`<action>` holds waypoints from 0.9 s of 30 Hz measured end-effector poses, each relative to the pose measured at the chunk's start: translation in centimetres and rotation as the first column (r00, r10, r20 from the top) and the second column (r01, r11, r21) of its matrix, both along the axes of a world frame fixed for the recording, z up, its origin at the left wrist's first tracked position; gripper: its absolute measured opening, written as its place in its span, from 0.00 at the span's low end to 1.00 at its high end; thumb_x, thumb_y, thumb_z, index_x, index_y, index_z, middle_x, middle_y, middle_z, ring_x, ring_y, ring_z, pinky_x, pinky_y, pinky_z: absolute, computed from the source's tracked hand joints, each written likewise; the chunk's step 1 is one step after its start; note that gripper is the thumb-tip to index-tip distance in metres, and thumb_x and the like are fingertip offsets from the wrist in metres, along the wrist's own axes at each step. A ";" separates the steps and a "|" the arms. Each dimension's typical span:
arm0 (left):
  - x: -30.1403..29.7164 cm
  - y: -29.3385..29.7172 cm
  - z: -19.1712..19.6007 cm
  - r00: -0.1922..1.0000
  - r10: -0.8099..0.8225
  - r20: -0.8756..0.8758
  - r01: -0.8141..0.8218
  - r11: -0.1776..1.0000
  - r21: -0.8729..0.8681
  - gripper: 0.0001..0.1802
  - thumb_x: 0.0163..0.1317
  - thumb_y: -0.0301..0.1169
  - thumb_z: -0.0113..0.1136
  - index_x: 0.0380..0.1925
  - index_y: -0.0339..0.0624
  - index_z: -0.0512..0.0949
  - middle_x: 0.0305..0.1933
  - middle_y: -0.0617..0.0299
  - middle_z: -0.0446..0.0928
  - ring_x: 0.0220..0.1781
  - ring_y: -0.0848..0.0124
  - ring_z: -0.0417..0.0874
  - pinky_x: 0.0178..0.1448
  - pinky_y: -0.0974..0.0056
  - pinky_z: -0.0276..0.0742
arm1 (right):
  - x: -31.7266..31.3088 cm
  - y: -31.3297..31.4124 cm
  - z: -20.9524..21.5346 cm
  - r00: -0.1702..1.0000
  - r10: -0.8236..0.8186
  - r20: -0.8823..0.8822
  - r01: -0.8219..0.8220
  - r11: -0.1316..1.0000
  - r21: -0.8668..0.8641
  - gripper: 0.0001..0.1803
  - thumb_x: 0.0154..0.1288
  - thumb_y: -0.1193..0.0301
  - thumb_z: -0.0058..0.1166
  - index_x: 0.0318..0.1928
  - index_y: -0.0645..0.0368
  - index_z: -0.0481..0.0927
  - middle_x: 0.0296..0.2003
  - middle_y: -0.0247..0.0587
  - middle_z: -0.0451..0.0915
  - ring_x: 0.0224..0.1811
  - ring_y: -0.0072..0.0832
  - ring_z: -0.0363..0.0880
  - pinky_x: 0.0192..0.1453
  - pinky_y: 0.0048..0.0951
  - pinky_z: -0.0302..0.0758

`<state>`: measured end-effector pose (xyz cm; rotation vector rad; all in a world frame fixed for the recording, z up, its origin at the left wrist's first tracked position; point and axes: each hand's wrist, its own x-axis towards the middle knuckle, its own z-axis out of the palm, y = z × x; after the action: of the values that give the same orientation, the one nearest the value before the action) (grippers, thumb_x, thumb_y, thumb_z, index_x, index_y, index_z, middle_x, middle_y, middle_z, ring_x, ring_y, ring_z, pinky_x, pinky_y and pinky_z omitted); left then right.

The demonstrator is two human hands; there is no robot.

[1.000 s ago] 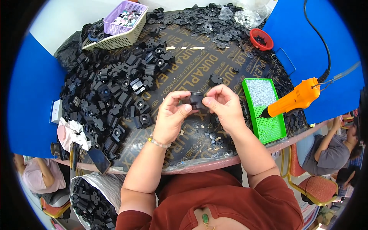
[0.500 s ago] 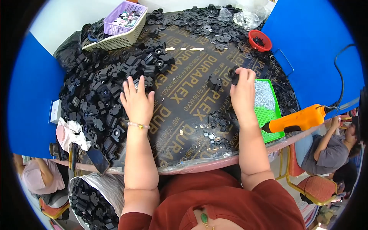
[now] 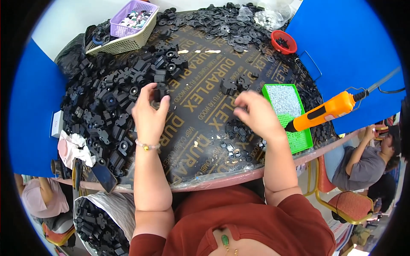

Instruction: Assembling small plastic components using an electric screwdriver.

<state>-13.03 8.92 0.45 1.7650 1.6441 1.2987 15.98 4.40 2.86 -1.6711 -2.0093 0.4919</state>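
Observation:
My left hand (image 3: 148, 113) has its thumb and fingers around a black plastic part (image 3: 160, 90) at the edge of a heap of similar black parts (image 3: 115, 100). To the right, my right hand (image 3: 260, 115) hangs over the table, slightly blurred, its curled fingers and thumb apart with no held thing visible. Just beyond it stand a few loose black plastic parts (image 3: 229, 86). Small black hexagonal rings (image 3: 242, 132) lie below that hand. Beside it is a green tray (image 3: 305, 143) of small silvery pieces (image 3: 284, 100), with an orange electric screwdriver (image 3: 324, 112) above it.
Flat black discs (image 3: 239, 32) spread along the far side, near a red bowl (image 3: 284, 42). A purple basket (image 3: 128, 19) sits on a cream basket (image 3: 128, 45) at the far left. Blue panels (image 3: 350, 51) flank the table. A phone (image 3: 103, 177) lies by the near-left edge.
My right hand has set a black part down beside another and drawn nearer and leftward. My left hand, earlier spread over the heap, has closed around a part. The view has shifted slightly.

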 end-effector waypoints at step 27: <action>5.5 -2.8 -1.3 0.115 -0.106 0.988 0.763 0.646 -0.020 0.29 0.64 0.21 0.57 0.66 0.40 0.65 0.59 0.51 0.75 0.58 0.58 0.81 0.59 0.60 0.80 | -3.5 -1.0 -0.5 0.576 0.159 -0.802 0.051 0.972 0.229 0.11 0.66 0.86 0.53 0.48 0.67 0.82 0.52 0.43 0.75 0.51 0.29 0.82 0.56 0.28 0.79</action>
<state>-7.54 6.10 -0.82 0.6271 0.4751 0.9941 12.49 3.42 2.37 -0.9342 -1.3276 0.8355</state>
